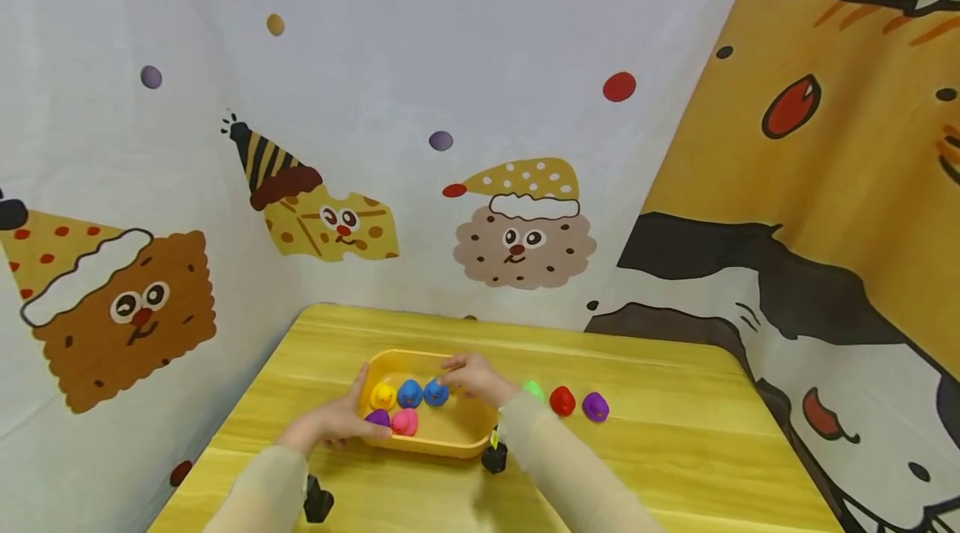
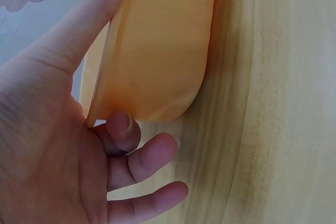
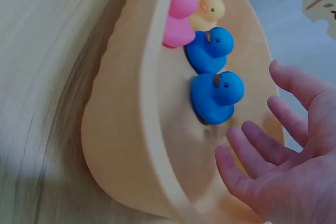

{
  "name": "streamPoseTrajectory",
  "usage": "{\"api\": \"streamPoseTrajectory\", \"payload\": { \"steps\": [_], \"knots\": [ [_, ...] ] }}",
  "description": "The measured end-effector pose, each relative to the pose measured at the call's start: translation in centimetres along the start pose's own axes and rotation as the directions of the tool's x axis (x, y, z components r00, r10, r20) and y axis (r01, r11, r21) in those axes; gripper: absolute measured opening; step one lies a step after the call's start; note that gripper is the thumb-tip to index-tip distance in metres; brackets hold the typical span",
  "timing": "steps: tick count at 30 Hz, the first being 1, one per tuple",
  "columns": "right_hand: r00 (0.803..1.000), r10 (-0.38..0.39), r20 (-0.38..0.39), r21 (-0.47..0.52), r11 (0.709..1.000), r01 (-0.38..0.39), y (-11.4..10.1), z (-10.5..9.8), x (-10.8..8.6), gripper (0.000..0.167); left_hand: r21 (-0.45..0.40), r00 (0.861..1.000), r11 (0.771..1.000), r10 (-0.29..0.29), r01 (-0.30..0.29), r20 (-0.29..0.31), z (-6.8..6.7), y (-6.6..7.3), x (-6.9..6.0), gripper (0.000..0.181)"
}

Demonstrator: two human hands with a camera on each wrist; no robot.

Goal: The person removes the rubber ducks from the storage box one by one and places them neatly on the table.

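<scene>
An orange-yellow plastic basin [image 1: 431, 446] sits on the table, holding small rubber ducks: a yellow duck [image 1: 383, 395], two blue ducks [image 3: 217, 98], a pink duck [image 1: 405, 422] and a purple duck [image 1: 378, 417]. My left hand [image 1: 336, 419] holds the basin's left end, its thumb over the near rim and the index finger along the end. In the left wrist view the other fingers curl loosely below the rim. Over the basin's right part hovers my right hand [image 1: 476, 376], fingers apart and holding nothing, close to the nearer blue duck.
Right of the basin, a green duck [image 1: 533, 390], a red duck [image 1: 562, 401] and another purple duck [image 1: 596, 407] stand on the wood-patterned table [image 1: 675, 441]. A printed cloth [image 1: 510, 41] with cartoon figures hangs behind and at both sides.
</scene>
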State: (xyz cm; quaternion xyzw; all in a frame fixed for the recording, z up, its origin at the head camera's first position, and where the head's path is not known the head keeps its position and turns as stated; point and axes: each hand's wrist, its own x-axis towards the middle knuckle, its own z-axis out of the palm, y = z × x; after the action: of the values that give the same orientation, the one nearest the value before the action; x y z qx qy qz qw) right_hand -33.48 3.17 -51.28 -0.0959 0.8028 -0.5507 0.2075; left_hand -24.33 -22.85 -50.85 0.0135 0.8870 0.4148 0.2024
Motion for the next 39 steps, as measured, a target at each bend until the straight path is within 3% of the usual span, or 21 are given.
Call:
{"api": "streamPoseTrajectory", "payload": {
  "steps": [9, 15, 22, 30, 39],
  "knots": [
    [0.999, 0.039, 0.009, -0.005, 0.999, -0.039, 1.7, 1.4, -0.6, 0.040, 0.003, 1.000, 1.000, -0.018, 0.018, 0.025, 1.1, -0.5, -0.2, 0.133],
    [1.000, 0.004, -0.012, 0.014, 1.000, -0.004, 2.4, 1.7, 0.0, 0.039, -0.029, 0.999, 0.999, -0.014, 0.014, 0.033, 1.0, -0.7, 0.3, 0.132],
    [0.996, -0.067, -0.054, -0.072, 0.995, 0.064, 2.4, 2.2, 0.1, 0.035, -0.052, 0.999, 0.999, 0.005, -0.003, 0.041, 0.8, -0.6, 0.4, 0.131],
    [0.987, -0.135, -0.087, -0.193, 0.974, 0.116, 2.1, 2.5, 0.2, 0.035, -0.013, 1.000, 1.000, -0.005, 0.005, 0.003, 0.5, -0.5, 0.5, 0.133],
    [0.986, -0.128, -0.103, -0.265, 0.959, 0.097, 2.2, 2.7, 0.8, 0.029, -0.009, 1.000, 1.000, 0.004, -0.004, -0.006, 0.2, -0.4, 0.6, 0.133]
  ]
}}
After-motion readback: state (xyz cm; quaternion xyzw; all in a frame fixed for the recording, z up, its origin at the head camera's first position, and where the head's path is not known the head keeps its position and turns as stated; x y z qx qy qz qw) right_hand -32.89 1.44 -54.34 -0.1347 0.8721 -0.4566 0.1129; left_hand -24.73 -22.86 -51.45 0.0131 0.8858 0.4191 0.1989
